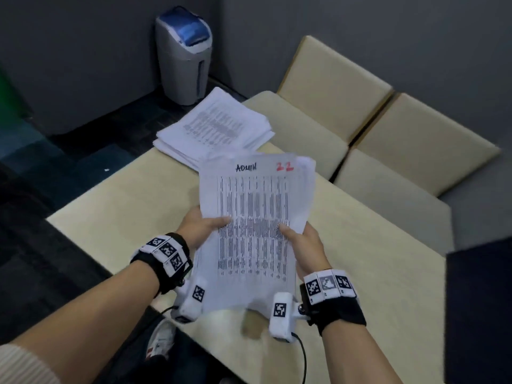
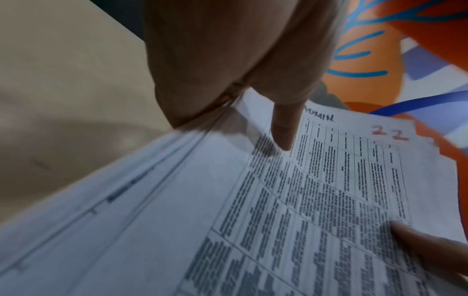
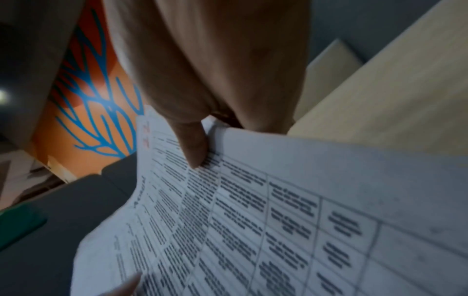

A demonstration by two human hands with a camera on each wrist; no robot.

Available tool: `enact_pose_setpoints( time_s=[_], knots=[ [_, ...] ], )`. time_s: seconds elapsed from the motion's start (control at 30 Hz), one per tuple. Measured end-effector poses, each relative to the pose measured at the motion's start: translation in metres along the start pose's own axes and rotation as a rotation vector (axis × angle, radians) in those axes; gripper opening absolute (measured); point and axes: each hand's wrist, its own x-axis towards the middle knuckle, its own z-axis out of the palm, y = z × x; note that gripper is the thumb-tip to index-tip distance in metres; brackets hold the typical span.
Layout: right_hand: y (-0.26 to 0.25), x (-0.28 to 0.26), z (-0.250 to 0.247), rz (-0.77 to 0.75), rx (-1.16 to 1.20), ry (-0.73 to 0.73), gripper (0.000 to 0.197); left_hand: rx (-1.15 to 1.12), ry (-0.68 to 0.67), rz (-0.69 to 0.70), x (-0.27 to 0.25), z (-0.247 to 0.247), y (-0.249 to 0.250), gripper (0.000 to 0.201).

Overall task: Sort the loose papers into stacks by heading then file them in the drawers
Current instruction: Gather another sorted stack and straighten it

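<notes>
Both hands hold a bundle of printed sheets (image 1: 255, 206) above the pale table (image 1: 116, 206). The top sheet (image 2: 329, 200) is a table of text headed "ADMIN" in black with a red "22". My left hand (image 1: 202, 225) grips the bundle's left edge, thumb (image 2: 283, 128) on top and fingers underneath. My right hand (image 1: 302, 245) grips the right edge the same way, thumb (image 3: 195, 148) pressing the top sheet (image 3: 240, 220). A second stack of printed papers (image 1: 213, 128) lies at the table's far corner, apart from both hands.
A grey bin with a blue lid (image 1: 184, 54) stands on the dark floor beyond the table. Cream cushioned seats (image 1: 374, 126) line the grey wall to the right. A dark object (image 1: 479, 314) fills the right edge. An orange and blue mural (image 3: 96, 112) shows in the wrist views.
</notes>
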Motion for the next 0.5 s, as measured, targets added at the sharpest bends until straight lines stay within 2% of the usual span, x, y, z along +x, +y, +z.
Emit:
enact_pose_setpoints(
  time_s=[0.07, 0.13, 0.23, 0.33, 0.5],
  knots=[
    [-0.008, -0.015, -0.041, -0.099, 0.103, 0.146, 0.018, -0.063, -0.059, 0.119, -0.013, 0.054, 0.016, 0.054],
    [-0.016, -0.030, -0.075, -0.214, 0.211, 0.311, 0.018, -0.098, -0.106, 0.217, -0.028, 0.106, 0.035, 0.050],
    [-0.023, -0.045, -0.112, -0.354, 0.367, 0.444, 0.020, -0.121, -0.202, 0.301, -0.051, 0.163, 0.058, 0.045],
    [-0.026, -0.051, -0.140, -0.408, 0.462, 0.446, 0.025, -0.095, -0.236, 0.384, -0.063, 0.188, 0.072, 0.044],
    [-0.008, -0.041, -0.160, -0.367, 0.365, 0.382, 0.035, -0.067, -0.215, 0.466, -0.064, 0.194, 0.083, 0.050]
  ],
)
